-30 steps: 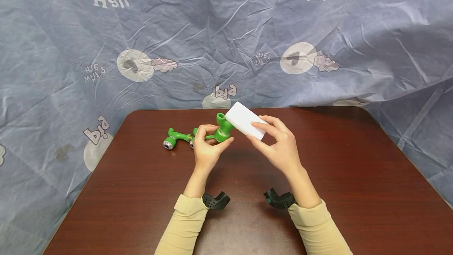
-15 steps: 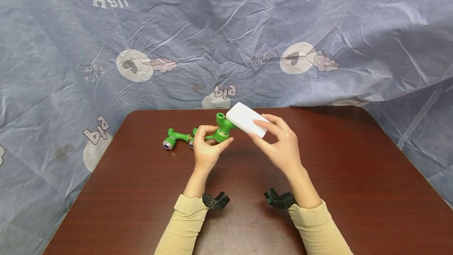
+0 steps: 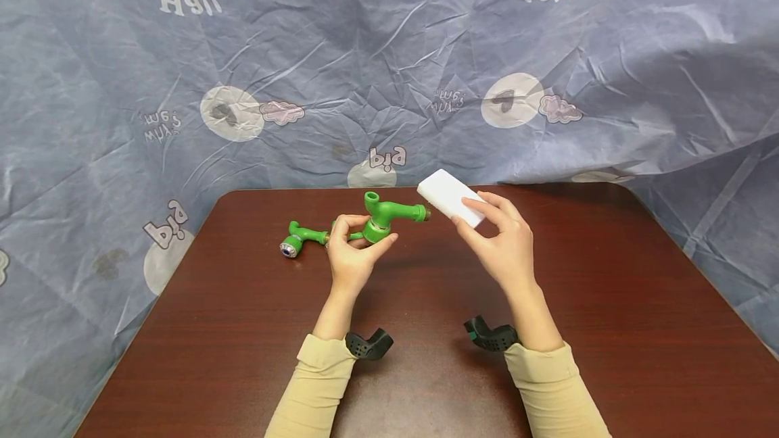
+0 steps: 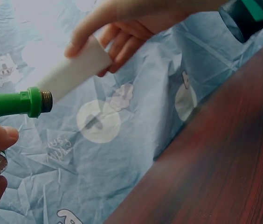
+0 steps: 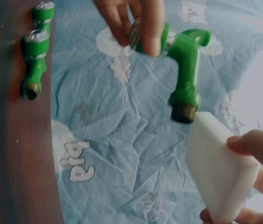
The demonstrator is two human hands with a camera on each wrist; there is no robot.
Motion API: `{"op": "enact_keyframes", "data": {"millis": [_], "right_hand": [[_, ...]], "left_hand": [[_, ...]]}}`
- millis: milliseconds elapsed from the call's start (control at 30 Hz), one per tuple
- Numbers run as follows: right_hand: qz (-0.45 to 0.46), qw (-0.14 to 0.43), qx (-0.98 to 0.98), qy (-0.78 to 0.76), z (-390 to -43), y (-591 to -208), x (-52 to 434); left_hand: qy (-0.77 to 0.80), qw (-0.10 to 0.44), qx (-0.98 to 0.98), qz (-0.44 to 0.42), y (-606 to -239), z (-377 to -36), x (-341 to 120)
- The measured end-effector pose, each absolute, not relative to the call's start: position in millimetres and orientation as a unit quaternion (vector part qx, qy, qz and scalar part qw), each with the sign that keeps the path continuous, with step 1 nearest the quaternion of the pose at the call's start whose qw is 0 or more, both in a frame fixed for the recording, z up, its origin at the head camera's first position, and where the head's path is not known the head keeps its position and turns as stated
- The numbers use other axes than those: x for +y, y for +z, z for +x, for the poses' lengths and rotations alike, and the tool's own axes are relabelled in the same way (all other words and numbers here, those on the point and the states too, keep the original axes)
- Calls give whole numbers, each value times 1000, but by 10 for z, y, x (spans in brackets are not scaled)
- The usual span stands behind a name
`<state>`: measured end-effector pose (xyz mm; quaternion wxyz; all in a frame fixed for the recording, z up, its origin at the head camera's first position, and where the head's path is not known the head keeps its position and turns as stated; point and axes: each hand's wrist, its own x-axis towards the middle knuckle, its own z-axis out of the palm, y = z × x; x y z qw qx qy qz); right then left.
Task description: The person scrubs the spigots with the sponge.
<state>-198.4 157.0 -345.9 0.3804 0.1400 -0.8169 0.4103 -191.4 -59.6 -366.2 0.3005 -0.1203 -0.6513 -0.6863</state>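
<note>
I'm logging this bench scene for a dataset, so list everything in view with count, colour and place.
green tap: 1, green with a brass-coloured threaded end, held above the table in the left hand.
white sponge block: 1, white, held in the right hand, close by the tap's threaded end.
spare green taps: 2 as the right wrist view shows, green with metal ends, lying on the table beyond the left hand.
table: 1, dark red-brown wood.
printed cloth: 1, blue-grey with white circles, pink clouds and lettering, hung behind and around the table.
wrist camera mounts: 2, black, one at each wrist.
sleeves: 2, pale yellow.
left hand: 1, grips the tap.
right hand: 1, pinches the sponge block.
</note>
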Motion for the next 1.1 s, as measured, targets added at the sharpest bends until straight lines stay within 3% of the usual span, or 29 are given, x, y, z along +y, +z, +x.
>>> {"op": "enact_keyframes", "data": {"millis": [300, 567, 800, 1000, 1100], "right_hand": [[221, 368, -807, 406, -1875, -3417, 1340], [168, 396, -808, 403, -1892, -3411, 1421], [214, 355, -808, 420, -1873, -3379, 1430], [190, 382, -807, 407, -1879, -3360, 1479], [208, 367, -807, 413, -1874, -3352, 1505]], "left_hand": [[-681, 282, -661, -140, -3667, -1901, -567], [-682, 279, -660, -146, -3667, -1906, -566], [-690, 271, -656, -143, -3656, -1898, -560], [-709, 262, -643, -123, -3646, -1901, -572], [-711, 262, -642, -116, -3643, -1899, -578]]}}
